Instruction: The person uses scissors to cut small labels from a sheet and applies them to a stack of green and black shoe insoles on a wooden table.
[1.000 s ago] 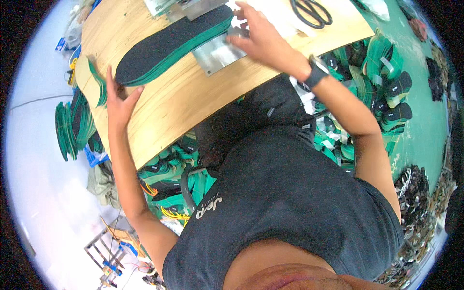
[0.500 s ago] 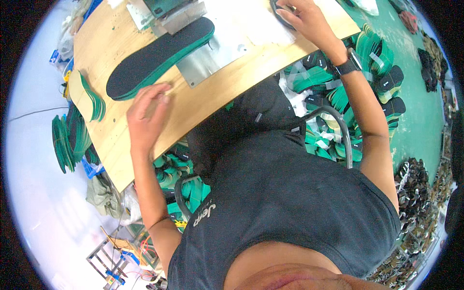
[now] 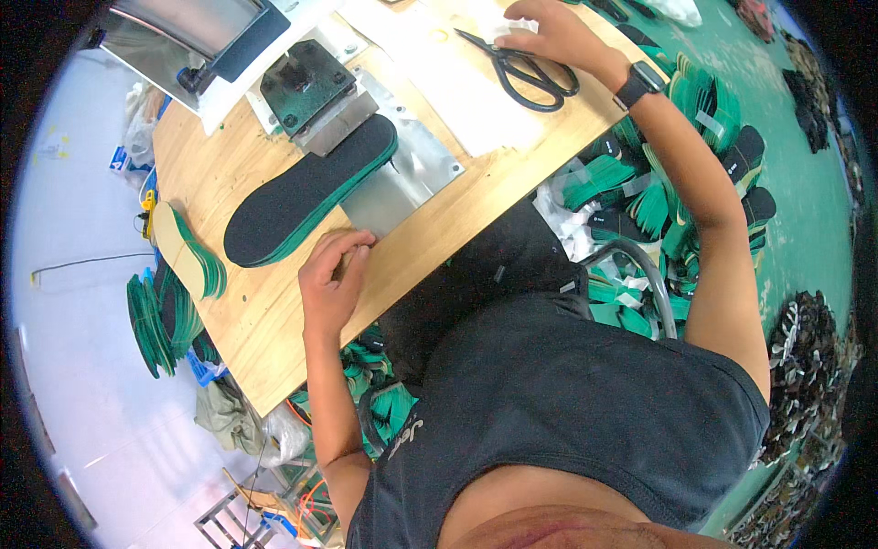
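Observation:
A thick pair or stack of black-topped insoles with green edges (image 3: 315,192) lies on the wooden table, its upper end against a metal block fixture (image 3: 329,119). Below it, at the table's near edge, my left hand (image 3: 334,279) rests with fingers curled in; nothing shows in it. Black-handled scissors (image 3: 521,78) lie at the table's right side. Just beyond their handles, my right hand (image 3: 558,41) has thumb and fingers apart around a small white, crumpled-looking thing (image 3: 501,26). Glare hides whether the fingers touch it.
A stack of cream and green insoles (image 3: 187,247) lies at the table's left edge. A white machine with a dark-framed panel (image 3: 229,55) stands at the far left. Bundled green insoles (image 3: 709,114) crowd the floor at right, beside a chair's metal armrest (image 3: 645,270).
The view has shifted. My right hand, earlier at the scissors' dark handles, is now beyond them at the white thing. My left hand has moved off the insole's lower end, its fingers more curled.

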Demonstrator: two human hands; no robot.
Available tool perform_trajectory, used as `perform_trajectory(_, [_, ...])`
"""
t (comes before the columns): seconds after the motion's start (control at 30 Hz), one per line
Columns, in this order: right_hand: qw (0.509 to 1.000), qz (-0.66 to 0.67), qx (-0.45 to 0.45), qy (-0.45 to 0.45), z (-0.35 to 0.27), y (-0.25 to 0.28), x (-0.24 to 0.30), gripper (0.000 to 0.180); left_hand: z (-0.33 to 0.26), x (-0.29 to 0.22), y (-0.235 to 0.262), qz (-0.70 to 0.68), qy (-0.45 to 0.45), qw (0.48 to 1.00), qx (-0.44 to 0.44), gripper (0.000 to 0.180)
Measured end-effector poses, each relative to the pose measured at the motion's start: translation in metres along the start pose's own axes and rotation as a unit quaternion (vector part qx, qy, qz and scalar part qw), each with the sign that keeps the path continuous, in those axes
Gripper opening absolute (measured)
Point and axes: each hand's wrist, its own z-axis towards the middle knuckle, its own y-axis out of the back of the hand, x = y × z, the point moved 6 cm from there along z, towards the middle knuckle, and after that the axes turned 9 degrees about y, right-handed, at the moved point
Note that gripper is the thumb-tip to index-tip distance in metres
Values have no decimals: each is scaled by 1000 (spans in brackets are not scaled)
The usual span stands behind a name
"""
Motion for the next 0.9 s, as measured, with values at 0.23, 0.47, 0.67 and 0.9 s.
perform_trajectory(0.23, [998,12,-1,67,4,-9,27,31,1,-6,-1,6,-17,1000,-1,14])
perform_trajectory(0.47, [992,-75,79,-59,88,-100,33,42,1,12,2,-92,56,994,19,15])
perform_trajectory(0.67, [992,-26,27,-120,130,-152,-11,44,4,22,-3,-104,39,994,16,13])
perform_trajectory(0.9, [991,31,-47,-123,142,-175,-57,27,-1,9,0,-57,19,998,21,13])
